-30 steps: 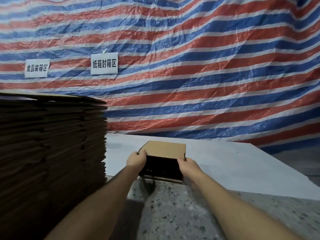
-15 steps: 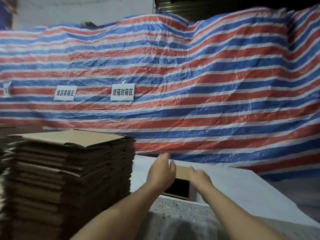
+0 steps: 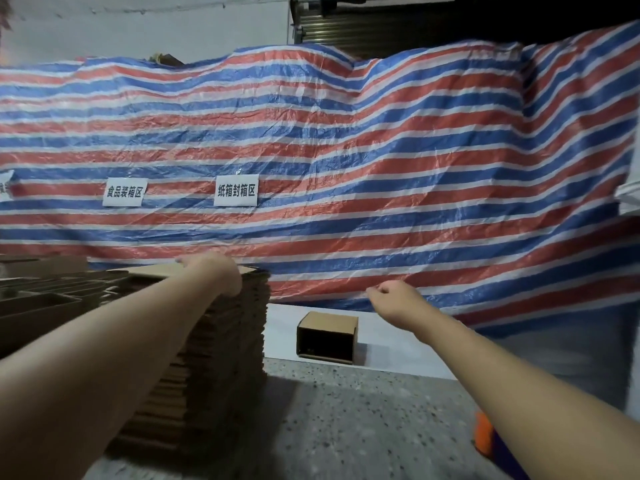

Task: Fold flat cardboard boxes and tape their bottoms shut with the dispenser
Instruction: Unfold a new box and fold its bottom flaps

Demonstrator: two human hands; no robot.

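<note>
A small folded cardboard box (image 3: 327, 336) lies on its side on a white sheet (image 3: 398, 355), its dark open end facing me, with neither hand on it. A tall stack of flat cardboard boxes (image 3: 214, 358) stands to its left. My left hand (image 3: 211, 273) reaches over the stack and rests on the top flat box (image 3: 152, 270); its fingers are mostly hidden behind the wrist. My right hand (image 3: 394, 303) hangs in the air above and right of the folded box, fingers loosely curled and holding nothing. An orange object (image 3: 484, 434), partly hidden by my right forearm, lies at the lower right.
A red, white and blue striped tarp (image 3: 381, 185) hangs behind the work area with two paper signs (image 3: 235, 190) on it. More cardboard (image 3: 41, 299) lies at the far left. The speckled surface (image 3: 346, 420) runs in front of the white sheet.
Both hands have let go of the folded box, which now lies alone on the white sheet. My left hand moved left onto the stack and my right hand lifted away; the view tilted up.
</note>
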